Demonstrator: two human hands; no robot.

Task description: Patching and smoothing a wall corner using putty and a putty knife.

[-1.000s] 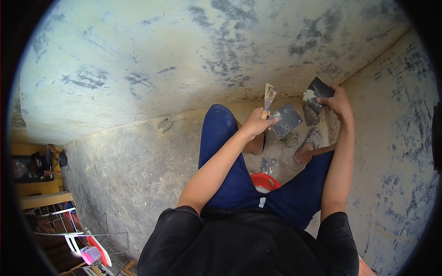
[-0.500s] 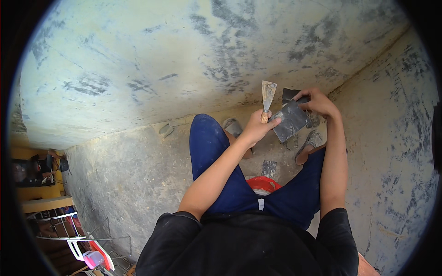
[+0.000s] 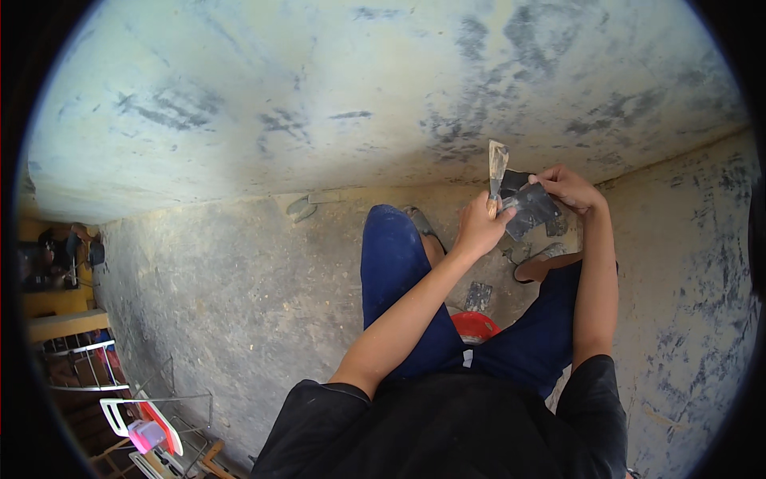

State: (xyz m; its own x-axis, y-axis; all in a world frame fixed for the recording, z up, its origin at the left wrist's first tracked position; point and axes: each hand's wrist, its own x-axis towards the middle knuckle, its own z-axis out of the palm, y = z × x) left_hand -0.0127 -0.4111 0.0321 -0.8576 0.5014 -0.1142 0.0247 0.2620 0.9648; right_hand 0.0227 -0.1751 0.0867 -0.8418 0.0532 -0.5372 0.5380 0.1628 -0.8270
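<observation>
The front plate (image 3: 535,212), dark, flat and squarish, sits tilted between your two hands, and a second plate (image 3: 515,180) shows partly from behind its upper left edge. Just left of the front plate, your left hand (image 3: 481,225) is curled closed round the handle of a putty knife (image 3: 498,164), blade pointing up, with the thumb against the plate; that forearm slants in from the lower left. Above the front plate, your right hand (image 3: 570,190) bends inward at the wrist, fingers nearly pinched together at the plates' edges (which one they grip, I cannot tell). A second ago the two plates were apart, with a pale smear visible on the one in your right hand; now they overlap. Nearer your body than the front plate lie a dark flat piece (image 3: 479,296) on the floor (image 3: 239,295) and then a red container (image 3: 476,324); beyond it rises the blotched wall (image 3: 335,152).
</observation>
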